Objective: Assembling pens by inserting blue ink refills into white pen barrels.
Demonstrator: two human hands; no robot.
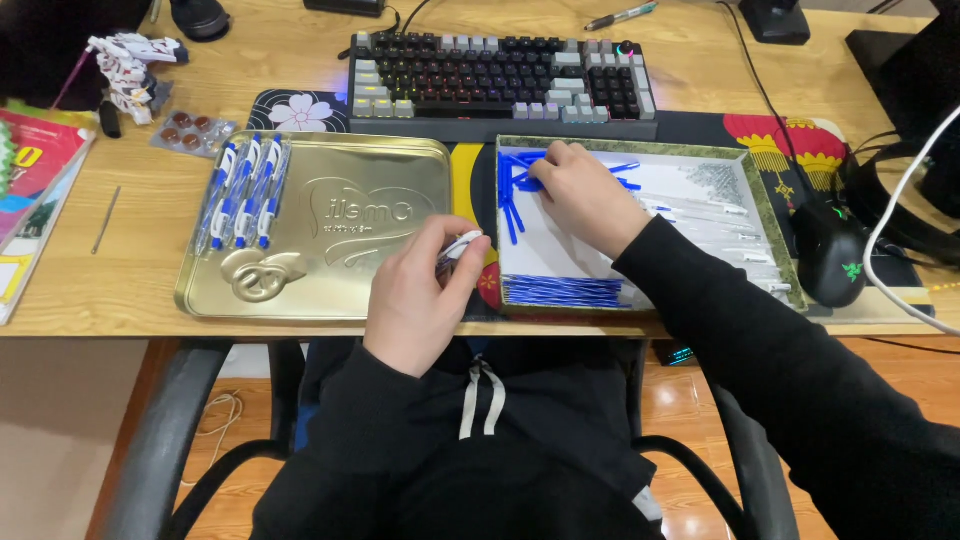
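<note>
My left hand (pixel 415 295) is closed around a white pen barrel (pixel 462 243) at the desk's front edge, beside the gold metal tin lid (pixel 340 225). My right hand (pixel 583 193) reaches into the shallow green-rimmed box (pixel 775 250) and its fingers rest on a heap of blue pen parts (pixel 515 190) at the box's left. Whether it grips one is hidden. Several finished blue-and-white pens (pixel 245 190) lie in a row on the tin lid's left. More blue refills (pixel 560 291) lie along the box's near edge, white barrels (pixel 730 225) to its right.
A dark keyboard (pixel 500 85) sits behind the tin and box. A black mouse (pixel 830 250) and cables lie right, with a red-patterned desk mat underneath. At left are a blister pack (pixel 192 131), colourful books (pixel 30 170) and a white toy figure (pixel 130 70). My chair's armrests flank my lap.
</note>
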